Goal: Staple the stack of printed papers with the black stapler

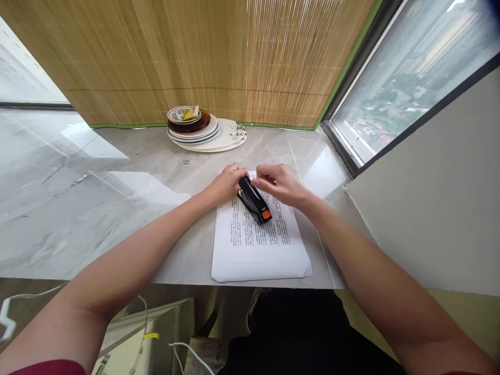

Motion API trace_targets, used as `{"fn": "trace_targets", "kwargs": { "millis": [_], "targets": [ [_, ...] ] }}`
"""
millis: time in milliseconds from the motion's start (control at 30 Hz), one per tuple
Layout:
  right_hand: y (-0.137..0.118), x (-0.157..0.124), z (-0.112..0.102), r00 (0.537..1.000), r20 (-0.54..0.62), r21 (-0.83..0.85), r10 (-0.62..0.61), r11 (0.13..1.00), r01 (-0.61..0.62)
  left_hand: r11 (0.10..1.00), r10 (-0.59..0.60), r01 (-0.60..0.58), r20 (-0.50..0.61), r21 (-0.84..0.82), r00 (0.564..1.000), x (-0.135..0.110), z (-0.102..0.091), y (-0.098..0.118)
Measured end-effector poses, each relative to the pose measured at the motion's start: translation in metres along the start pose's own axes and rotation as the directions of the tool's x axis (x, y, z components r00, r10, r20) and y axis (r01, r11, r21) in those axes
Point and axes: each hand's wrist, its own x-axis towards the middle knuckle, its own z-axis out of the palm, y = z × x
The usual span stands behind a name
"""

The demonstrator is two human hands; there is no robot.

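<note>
A black stapler (255, 200) with an orange patch at its near end lies aslant on a stack of printed paper sheets (250, 265). My left hand (231, 183) is closed about the stapler's far end, close to the top edge of the sheets. Right beside that end, my right hand (280, 183) is curled, with thumb and forefinger close together at the stapler's side. Whether anything small is between those fingertips is hidden. Rows of print show on both sides of the stapler.
Against the bamboo blind (195, 57) stands a pile of plates (230, 138), with a yellow and white scrap on the top one. A marble-patterned counter (117, 229) carries everything. At right are a window frame (344, 151) and a white wall (437, 208). White cables (191, 348) hang below.
</note>
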Motion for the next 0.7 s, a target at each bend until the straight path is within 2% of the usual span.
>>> {"fn": "trace_targets", "kwargs": {
  "millis": [100, 167, 300, 400, 533, 700],
  "targets": [
    [-0.015, -0.005, -0.002, 0.986, 0.166, -0.077, -0.018, 0.997, 0.031, 1.0, -0.006, 0.007, -0.015, 0.028, 1.0, 0.001, 0.002, -0.003],
    [-0.018, -0.007, 0.001, 0.984, 0.177, -0.147, 0.003, 0.989, 0.023, 0.999, 0.008, -0.006, -0.043, 0.037, 0.999, 0.002, 0.002, -0.005],
    [-0.017, -0.008, 0.006, 0.989, 0.145, -0.17, -0.012, 0.985, 0.037, 0.987, 0.092, -0.088, -0.029, 0.134, 0.995, 0.001, 0.0, -0.013],
    [-0.016, -0.006, 0.005, 0.99, 0.126, -0.126, -0.057, 0.989, 0.073, 0.984, 0.104, -0.1, -0.017, 0.146, 0.994, 0.002, -0.002, -0.021],
    [-0.011, -0.003, -0.001, 0.999, 0.011, -0.051, -0.039, 0.998, 0.04, 0.989, 0.096, -0.092, -0.03, 0.113, 0.995, 0.004, -0.001, -0.027],
    [-0.001, -0.002, -0.01, 0.992, -0.121, 0.004, -0.024, 1.0, 0.025, 0.984, 0.146, -0.141, -0.03, 0.111, 0.989, 0.005, 0.001, -0.029]
  ]
}}
